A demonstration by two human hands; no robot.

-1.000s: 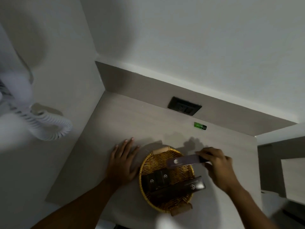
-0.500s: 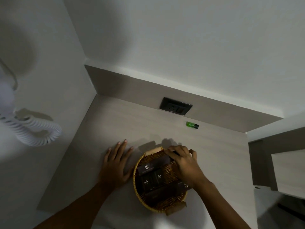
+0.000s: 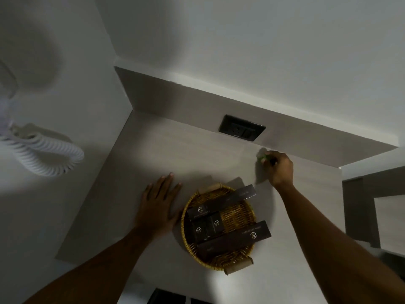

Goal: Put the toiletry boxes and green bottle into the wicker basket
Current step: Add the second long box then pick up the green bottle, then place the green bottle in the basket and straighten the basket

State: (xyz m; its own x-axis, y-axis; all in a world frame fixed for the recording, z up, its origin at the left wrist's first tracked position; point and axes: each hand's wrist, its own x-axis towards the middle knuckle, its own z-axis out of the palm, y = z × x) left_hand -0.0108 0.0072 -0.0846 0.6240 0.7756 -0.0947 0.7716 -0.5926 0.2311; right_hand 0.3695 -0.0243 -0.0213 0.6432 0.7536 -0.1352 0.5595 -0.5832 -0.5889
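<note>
Right hand [image 3: 278,170] curled around green bottle [image 3: 262,158] — left hand [image 3: 158,205] flat, spread.

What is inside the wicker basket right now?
The basket holds dark boxes: two long ones and two small ones. Whatever lies beneath them is covered. The green bottle is outside, at the right hand.

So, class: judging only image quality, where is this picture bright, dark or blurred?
Head view: dim overall, a bright pool on the counter; the left hand casts soft shadow; the right hand and green bottle are motion-blurred; wide-angle bending skews the walls.
</note>
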